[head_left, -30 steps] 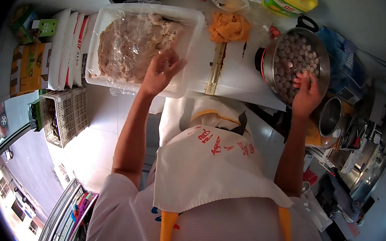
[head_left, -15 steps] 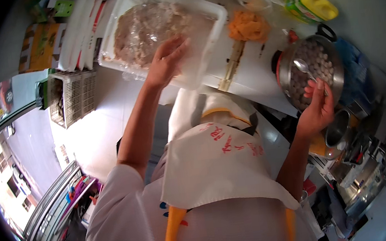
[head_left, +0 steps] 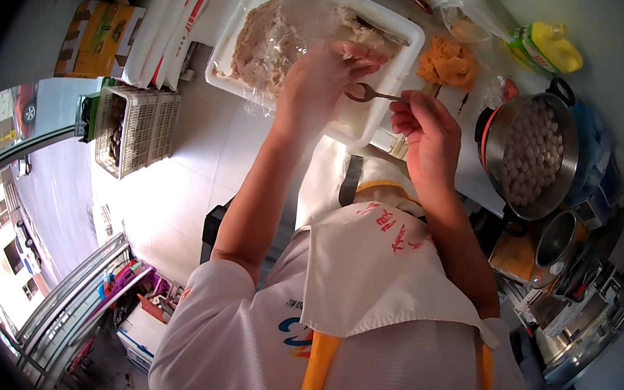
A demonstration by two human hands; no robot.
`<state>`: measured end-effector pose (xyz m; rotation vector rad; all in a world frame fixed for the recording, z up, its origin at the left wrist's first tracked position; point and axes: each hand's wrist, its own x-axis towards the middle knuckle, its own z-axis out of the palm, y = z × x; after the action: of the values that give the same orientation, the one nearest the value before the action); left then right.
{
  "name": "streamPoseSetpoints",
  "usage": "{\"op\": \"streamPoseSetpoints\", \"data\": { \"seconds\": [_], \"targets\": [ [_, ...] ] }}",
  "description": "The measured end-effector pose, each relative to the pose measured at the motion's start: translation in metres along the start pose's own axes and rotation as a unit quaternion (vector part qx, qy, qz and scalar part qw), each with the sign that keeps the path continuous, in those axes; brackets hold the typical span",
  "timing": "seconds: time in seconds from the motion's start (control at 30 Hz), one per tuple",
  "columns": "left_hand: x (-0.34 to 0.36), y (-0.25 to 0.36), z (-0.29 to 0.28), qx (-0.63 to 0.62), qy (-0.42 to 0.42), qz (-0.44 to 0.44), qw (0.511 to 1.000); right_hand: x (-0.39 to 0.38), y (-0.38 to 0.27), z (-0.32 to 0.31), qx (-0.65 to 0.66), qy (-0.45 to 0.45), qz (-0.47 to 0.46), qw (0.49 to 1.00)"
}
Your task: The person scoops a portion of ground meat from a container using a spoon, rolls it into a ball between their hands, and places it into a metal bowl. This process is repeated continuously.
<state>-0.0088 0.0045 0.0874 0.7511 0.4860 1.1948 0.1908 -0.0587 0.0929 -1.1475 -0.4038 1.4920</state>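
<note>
My left hand (head_left: 317, 81) is over the white plastic tub (head_left: 416, 26), which holds pale pink minced meat (head_left: 254, 42). Clear plastic film (head_left: 290, 46) lies partly over the meat. Motion smears the left fingers, so whether they grip anything cannot be made out. Just right of the tub's near edge, my right hand (head_left: 426, 130) pinches the handle of a metal spoon (head_left: 368, 93). The spoon's bowl points left, close to my left hand. Farther right, a steel pot (head_left: 573, 155) contains many round pale meatballs (head_left: 533, 156).
An orange crumpled cloth-like heap (head_left: 448, 64) and a yellow bottle (head_left: 555, 48) are right of the tub. A clear plastic bag (head_left: 467, 8) lies behind them. On the left stand a white plastic crate (head_left: 148, 129) and a cardboard box (head_left: 98, 38). An empty-looking steel bowl (head_left: 556, 239) is below the pot.
My right hand has carried the spoon from over the pot leftward to the tub. My left hand has moved within the tub and blurs. More meat shows at the tub's right side.
</note>
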Motion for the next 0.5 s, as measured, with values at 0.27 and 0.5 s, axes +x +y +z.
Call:
{"op": "streamPoseSetpoints", "data": {
  "seconds": [0.27,0.5],
  "targets": [
    [0.0,-0.034,-0.011,-0.117,0.107,-0.045,0.986,-0.017,0.01,0.042,-0.256,-0.024,-0.207,0.944],
    [0.002,-0.062,-0.018,-0.171,0.046,-0.091,0.98,-0.01,0.011,0.04,-0.37,-0.005,-0.349,0.861]
  ]
}}
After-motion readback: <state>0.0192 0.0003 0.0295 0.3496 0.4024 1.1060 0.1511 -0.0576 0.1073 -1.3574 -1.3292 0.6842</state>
